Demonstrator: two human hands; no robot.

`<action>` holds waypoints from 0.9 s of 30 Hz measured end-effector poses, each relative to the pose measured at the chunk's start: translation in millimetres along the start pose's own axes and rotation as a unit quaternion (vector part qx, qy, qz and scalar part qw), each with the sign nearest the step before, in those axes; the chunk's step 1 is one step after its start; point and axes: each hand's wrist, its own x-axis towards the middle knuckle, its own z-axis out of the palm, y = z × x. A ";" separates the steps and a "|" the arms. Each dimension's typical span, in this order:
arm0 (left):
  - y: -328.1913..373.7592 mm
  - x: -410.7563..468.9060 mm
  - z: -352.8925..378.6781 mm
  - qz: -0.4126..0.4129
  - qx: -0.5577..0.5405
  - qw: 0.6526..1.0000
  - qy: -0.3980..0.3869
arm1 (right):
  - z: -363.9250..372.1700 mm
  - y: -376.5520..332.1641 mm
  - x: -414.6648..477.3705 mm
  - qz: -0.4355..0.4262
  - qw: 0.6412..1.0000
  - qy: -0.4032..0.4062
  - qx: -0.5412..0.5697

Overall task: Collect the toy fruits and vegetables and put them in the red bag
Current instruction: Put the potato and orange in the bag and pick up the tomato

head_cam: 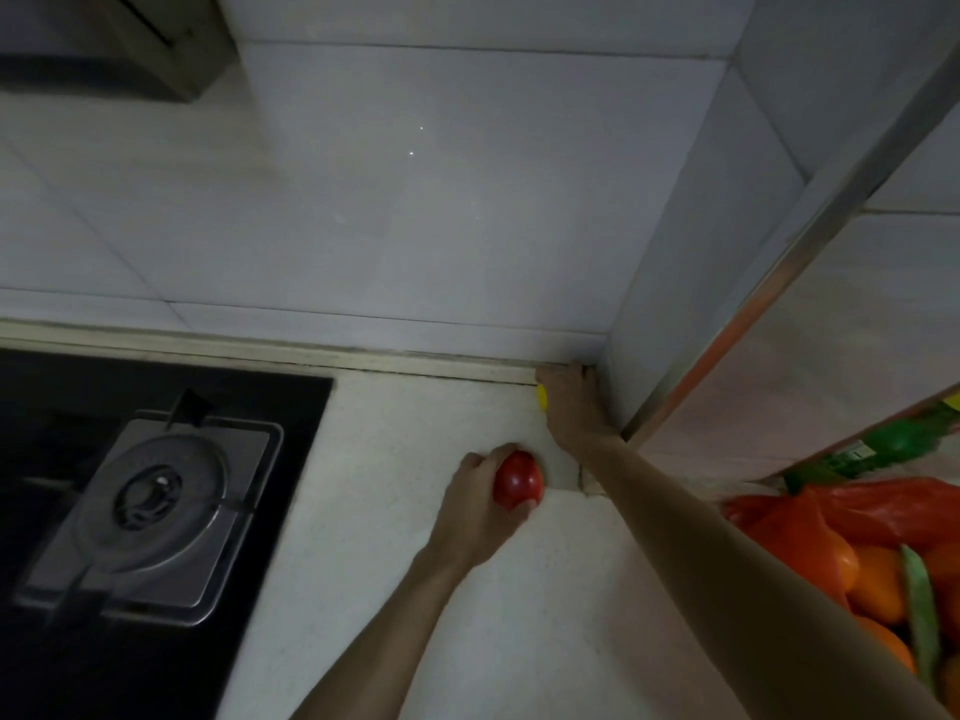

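My left hand (480, 504) is shut on a shiny red toy apple (518, 480) resting on the pale countertop (395, 511). My right hand (571, 402) reaches into the back corner of the counter and is closed over a yellow toy (542, 397), of which only a sliver shows at the hand's left edge. The red bag (810, 532) lies at the right edge, open, with several orange toy fruits (878, 584) and a green bean-like toy (922, 615) inside. My right forearm crosses in front of the bag.
A black gas hob with a steel burner (150, 506) fills the lower left. White tiled walls (415, 200) close the back and right of the corner. A metal-edged panel (753, 314) runs diagonally at right. A green packet (883, 449) sits behind the bag.
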 end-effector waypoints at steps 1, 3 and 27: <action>-2.4 -4.1 -8.7 0.000 0.004 1.000 0.007 | -1.4 -2.3 -2.4 0.002 0.999 0.002 0.034; -7.1 -13.3 -25.6 -0.002 0.014 1.000 0.021 | -6.0 -8.3 -9.0 0.011 0.997 0.007 0.071; 63.4 -192.7 -22.9 0.156 -0.004 0.986 -0.056 | -76.2 22.0 -416.1 0.196 0.900 0.201 0.333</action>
